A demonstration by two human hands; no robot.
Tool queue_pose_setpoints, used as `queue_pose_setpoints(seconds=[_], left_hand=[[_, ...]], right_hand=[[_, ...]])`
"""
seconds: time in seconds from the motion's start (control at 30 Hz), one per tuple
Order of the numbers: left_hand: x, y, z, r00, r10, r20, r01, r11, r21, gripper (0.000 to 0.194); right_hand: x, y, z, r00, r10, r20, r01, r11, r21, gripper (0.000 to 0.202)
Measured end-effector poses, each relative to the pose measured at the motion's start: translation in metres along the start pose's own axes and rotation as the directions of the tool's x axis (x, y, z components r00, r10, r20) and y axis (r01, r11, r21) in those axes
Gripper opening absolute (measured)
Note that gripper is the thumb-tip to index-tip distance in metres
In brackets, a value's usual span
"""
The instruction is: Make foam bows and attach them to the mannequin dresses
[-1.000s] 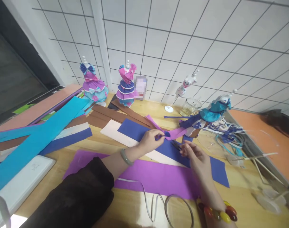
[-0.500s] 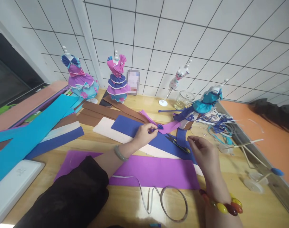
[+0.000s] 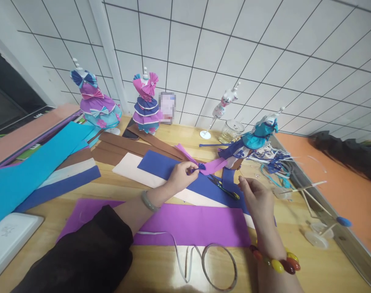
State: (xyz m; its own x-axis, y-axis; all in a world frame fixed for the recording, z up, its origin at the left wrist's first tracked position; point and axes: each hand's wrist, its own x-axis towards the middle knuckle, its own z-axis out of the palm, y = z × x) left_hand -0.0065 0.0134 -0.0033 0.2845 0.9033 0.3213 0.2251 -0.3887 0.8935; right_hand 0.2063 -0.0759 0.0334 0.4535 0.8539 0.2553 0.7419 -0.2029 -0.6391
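My left hand (image 3: pixel 181 178) pinches a small pleated dark-blue paper fan (image 3: pixel 201 167) between thumb and fingertips, just above the blue strip (image 3: pixel 157 163). To its right, my right hand (image 3: pixel 260 200) is closed, thumb and forefinger together; whatever it may hold is too small to make out. Between both hands lie scissors (image 3: pixel 224 187) with black and yellow handles, on the blue paper. A pink-purple strip (image 3: pixel 217 164) passes behind the fan. Beneath my left forearm spreads a wide purple sheet (image 3: pixel 200 224). A mini mannequin in a teal and blue dress (image 3: pixel 255 139) leans beyond my right hand.
Two dressed mannequins (image 3: pixel 100 101) and a bare one (image 3: pixel 225 101) stand along the tiled wall, near a glass jar (image 3: pixel 232 131). Ribbon (image 3: pixel 219 266) coils at the front. Paper strips (image 3: pixel 51 162) cover the left. Sticks (image 3: pixel 307 186) and scraps lie right.
The whole view has shifted slightly, so most things sit a little further left. My left hand keeps its pinch on the pleated fan; my right hand stays closed beside the scissors.
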Motion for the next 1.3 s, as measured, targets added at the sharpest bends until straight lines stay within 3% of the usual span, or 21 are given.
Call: queue_pose_setpoints(seconds=[0.1, 0.2, 0.37, 0.53, 0.67, 0.87, 1.3], left_hand=[[-0.002, 0.003, -0.001, 0.996, 0.082, 0.017, -0.083, 0.995, 0.058, 0.009], [-0.005, 0.004, 0.000, 0.976, 0.209, 0.069, -0.217, 0.966, 0.141, 0.008], [-0.010, 0.005, 0.001, 0.888, 0.387, 0.248, -0.448, 0.851, 0.275, 0.011], [-0.013, 0.005, 0.004, 0.796, 0.435, 0.421, -0.585, 0.733, 0.347, 0.015], [-0.015, 0.004, 0.004, 0.759, 0.439, 0.481, -0.627, 0.693, 0.356, 0.019], [-0.015, 0.003, 0.003, 0.759, 0.410, 0.505, -0.616, 0.703, 0.355, 0.019], [-0.014, 0.009, 0.001, 0.784, 0.390, 0.483, -0.569, 0.763, 0.306, 0.018]], right_hand=[[-0.005, -0.005, 0.008, 0.998, -0.056, 0.035, 0.055, 0.998, 0.031, 0.039], [-0.011, -0.012, 0.018, 0.976, -0.209, 0.068, 0.203, 0.975, 0.092, 0.035], [-0.021, -0.022, 0.031, 0.859, -0.485, 0.164, 0.463, 0.873, 0.153, 0.040], [-0.025, -0.026, 0.035, 0.778, -0.569, 0.267, 0.569, 0.818, 0.087, 0.037], [-0.025, -0.024, 0.036, 0.758, -0.580, 0.299, 0.595, 0.802, 0.048, 0.026], [-0.025, -0.024, 0.036, 0.759, -0.582, 0.291, 0.603, 0.797, 0.022, 0.014], [-0.025, -0.023, 0.035, 0.768, -0.574, 0.286, 0.586, 0.809, 0.049, 0.013]])
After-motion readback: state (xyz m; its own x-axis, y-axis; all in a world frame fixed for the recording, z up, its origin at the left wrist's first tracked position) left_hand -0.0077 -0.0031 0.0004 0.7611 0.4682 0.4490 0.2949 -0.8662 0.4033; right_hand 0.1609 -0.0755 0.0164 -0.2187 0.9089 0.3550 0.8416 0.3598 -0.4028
